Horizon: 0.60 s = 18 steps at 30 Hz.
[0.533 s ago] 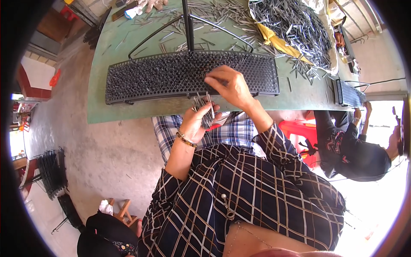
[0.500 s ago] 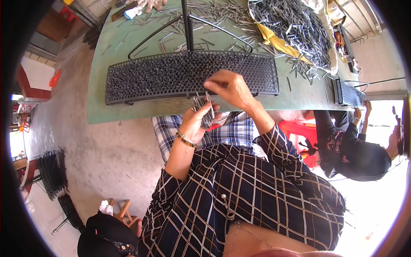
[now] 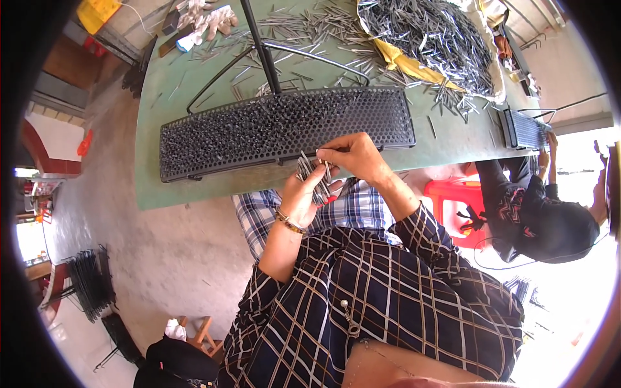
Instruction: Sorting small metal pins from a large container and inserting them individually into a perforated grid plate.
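Note:
My left hand (image 3: pixel 299 199) is closed around a bundle of thin metal strips (image 3: pixel 317 185), held in front of the panel's near edge. My right hand (image 3: pixel 359 159) has its thumb and forefinger pinched at the upper end of the bundle, on what looks like one strip. Just beyond both hands a long black perforated panel (image 3: pixel 378 116) lies on the green table (image 3: pixel 150 139). Small pieces stand in many of its holes, densest toward the left; the right part shows more bare holes. A black rod frame (image 3: pixel 268 64) rises from its far side.
At the back right an open sack (image 3: pixel 427 45) is heaped with dark strips; loose strips (image 3: pixel 310 26) scatter across the table. Work gloves (image 3: pixel 217 21) lie back left. To the right, a co-worker (image 3: pixel 550 220) handles another panel (image 3: pixel 527 129) near a red stool (image 3: pixel 446 194). Black racks (image 3: pixel 90 281) stand left.
My right hand has come down from over the panel to the bundle and now pinches at its top. My left hand still holds the strips. The whole view has shifted slightly.

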Each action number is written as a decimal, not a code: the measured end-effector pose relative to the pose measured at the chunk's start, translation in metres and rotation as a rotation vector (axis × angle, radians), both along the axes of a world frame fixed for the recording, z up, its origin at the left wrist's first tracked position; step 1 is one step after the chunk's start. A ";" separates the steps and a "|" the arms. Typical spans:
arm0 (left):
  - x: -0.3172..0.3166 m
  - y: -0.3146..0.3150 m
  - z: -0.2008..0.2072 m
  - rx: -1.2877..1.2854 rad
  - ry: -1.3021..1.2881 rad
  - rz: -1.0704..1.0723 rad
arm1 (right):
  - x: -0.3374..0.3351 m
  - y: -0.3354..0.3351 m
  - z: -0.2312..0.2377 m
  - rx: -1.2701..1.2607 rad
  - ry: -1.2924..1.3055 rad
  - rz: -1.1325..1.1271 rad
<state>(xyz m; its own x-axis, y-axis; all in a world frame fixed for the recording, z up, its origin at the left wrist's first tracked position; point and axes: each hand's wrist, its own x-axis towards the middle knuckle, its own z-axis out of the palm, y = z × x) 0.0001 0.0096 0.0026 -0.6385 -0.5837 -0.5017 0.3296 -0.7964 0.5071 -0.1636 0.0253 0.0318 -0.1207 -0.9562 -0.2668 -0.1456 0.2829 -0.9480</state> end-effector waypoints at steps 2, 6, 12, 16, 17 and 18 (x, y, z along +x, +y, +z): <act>-0.002 0.000 0.000 -0.020 -0.022 -0.022 | -0.001 0.001 -0.001 0.020 -0.040 -0.037; -0.005 0.002 -0.001 -0.041 -0.022 -0.024 | -0.004 0.003 0.004 -0.010 0.007 -0.003; -0.005 0.003 -0.002 -0.002 0.006 0.029 | -0.010 -0.019 0.008 -0.304 0.001 -0.153; -0.009 0.002 0.002 0.033 0.029 0.000 | -0.014 -0.042 -0.004 -0.422 0.064 -0.226; -0.007 0.001 0.001 0.032 0.027 0.006 | -0.014 -0.047 -0.008 -0.438 0.120 -0.226; -0.006 0.002 -0.001 0.025 0.041 0.011 | -0.013 -0.051 -0.012 -0.449 0.130 -0.215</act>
<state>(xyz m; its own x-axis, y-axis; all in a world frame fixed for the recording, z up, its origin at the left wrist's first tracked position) -0.0056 0.0113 0.0016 -0.6524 -0.5779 -0.4903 0.3580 -0.8052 0.4727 -0.1762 -0.0258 0.0202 -0.3316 -0.9230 0.1950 -0.2535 -0.1120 -0.9608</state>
